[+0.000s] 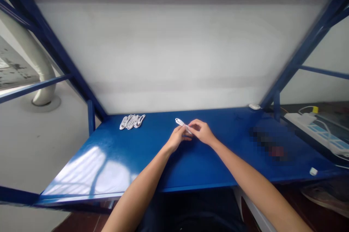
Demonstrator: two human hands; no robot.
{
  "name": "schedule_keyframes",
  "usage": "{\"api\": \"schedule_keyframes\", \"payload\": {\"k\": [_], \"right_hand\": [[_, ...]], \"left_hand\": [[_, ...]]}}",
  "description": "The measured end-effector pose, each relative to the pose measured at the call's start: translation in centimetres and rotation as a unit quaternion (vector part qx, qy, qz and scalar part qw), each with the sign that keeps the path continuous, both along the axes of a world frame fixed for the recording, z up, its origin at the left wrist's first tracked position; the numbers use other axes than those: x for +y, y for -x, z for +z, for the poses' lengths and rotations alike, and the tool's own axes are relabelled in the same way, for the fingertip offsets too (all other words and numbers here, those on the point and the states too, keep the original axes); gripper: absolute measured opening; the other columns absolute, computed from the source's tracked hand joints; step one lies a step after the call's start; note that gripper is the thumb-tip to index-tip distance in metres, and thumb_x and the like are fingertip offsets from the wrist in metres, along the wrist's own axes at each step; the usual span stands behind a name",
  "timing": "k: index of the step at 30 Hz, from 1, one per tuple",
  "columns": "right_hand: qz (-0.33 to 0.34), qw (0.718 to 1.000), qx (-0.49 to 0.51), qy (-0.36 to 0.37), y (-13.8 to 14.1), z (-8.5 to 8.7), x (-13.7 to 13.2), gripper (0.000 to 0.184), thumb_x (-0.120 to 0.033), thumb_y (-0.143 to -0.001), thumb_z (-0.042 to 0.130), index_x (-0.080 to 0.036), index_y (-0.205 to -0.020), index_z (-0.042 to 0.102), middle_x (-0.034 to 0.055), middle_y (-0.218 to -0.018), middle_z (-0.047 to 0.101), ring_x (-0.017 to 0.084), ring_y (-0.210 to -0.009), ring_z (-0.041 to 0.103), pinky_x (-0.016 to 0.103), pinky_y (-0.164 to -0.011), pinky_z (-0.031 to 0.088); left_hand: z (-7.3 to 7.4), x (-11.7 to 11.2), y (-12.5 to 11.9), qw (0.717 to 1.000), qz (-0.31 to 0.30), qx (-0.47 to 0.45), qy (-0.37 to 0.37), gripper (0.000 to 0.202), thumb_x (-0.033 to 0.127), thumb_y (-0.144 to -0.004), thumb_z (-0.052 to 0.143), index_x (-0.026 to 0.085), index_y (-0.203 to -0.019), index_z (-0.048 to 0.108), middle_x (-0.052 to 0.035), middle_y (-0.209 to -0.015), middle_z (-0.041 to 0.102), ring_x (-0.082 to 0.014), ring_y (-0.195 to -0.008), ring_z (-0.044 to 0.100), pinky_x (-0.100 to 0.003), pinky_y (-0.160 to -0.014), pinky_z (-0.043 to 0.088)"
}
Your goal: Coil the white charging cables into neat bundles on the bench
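A white cable [179, 122], folded into a narrow bundle, is held between both hands above the blue table. My left hand [177, 138] is closed on the bundle's middle, and one looped end sticks out to the upper left. From the other side, the fingers of my right hand [201, 130] pinch the bundle's lower right end. The fingertips hide part of the cable there. Several more bundled white cables [132, 122] lie side by side near the back left of the table.
The blue table [152, 166] ends at a pale back panel [174, 54] in a blue frame. At back right sits a small white object [254, 106]. A white power strip [319, 134] with cords lies to the right. Nearer is a small white cube-like piece [313, 171]. A dark patch is pixelated.
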State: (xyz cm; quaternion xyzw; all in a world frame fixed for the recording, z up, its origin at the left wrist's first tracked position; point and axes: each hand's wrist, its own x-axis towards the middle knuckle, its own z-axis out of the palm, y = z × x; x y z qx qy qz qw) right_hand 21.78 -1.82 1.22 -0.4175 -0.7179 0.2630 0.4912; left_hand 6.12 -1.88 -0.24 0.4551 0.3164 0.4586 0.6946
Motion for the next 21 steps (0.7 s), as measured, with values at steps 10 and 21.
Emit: {"api": "schedule_keyframes", "payload": {"k": [10, 21], "right_hand": [[-0.029, 0.999, -0.020, 0.007, 0.17, 0.18, -0.30, 0.014, -0.029, -0.082, 0.057, -0.019, -0.085, 0.066, 0.0049, -0.083, 0.068, 0.017, -0.073, 0.062, 0.029, -0.067, 0.050], [-0.008, 0.998, -0.060, 0.003, 0.19, 0.43, -0.47, 0.015, -0.024, -0.084, 0.052, -0.018, -0.078, 0.065, 0.0035, -0.078, 0.067, 0.016, -0.071, 0.061, 0.027, -0.066, 0.047]], "left_hand": [[0.05, 0.12, -0.10, 0.999, 0.025, -0.030, 0.020, 0.027, 0.038, -0.079, 0.054, 0.012, -0.086, 0.056, -0.0060, -0.069, 0.063, -0.0167, -0.060, 0.061, -0.032, -0.059, 0.051], [-0.13, 0.25, 0.32, 0.994, 0.024, 0.076, -0.068, 0.023, 0.035, -0.080, 0.041, 0.016, -0.083, 0.053, 0.0011, -0.056, 0.055, -0.0127, -0.045, 0.052, -0.026, -0.051, 0.044]]}}
